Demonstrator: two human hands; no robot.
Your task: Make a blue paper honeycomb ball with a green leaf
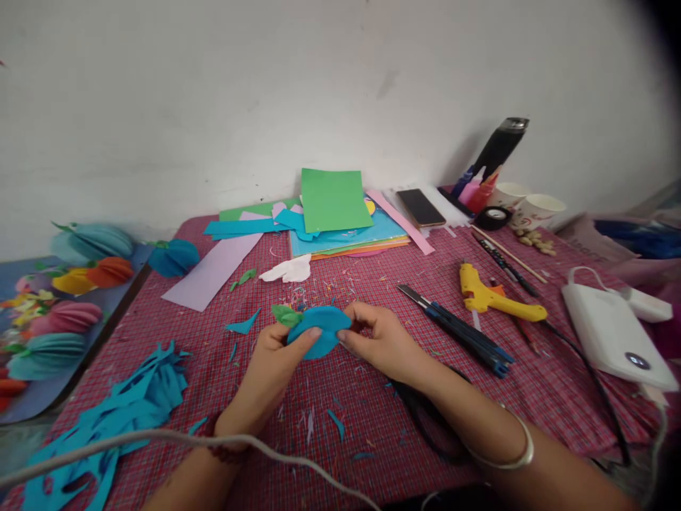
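A blue folded-paper pumpkin [320, 328] with green paper leaves [286, 315] at its left end is held up between both hands over the table. My left hand [281, 351] grips its left side, thumb lying on the blue paper. On the right edge, my right hand [380, 339] pinches the paper between thumb and fingers. The fingers behind the paper are partly hidden. Blue paper scraps [243, 323] and tiny coloured bits lie on the checked cloth around the hands.
To the right lie a utility knife [415, 296], scissors [473, 341], a yellow glue gun [500, 304] and a white power bank [611, 333]. Green paper [336, 200] and a phone [420, 207] sit behind. Finished paper pumpkins [56, 355] stand left. A pale cable [175, 434] crosses the front.
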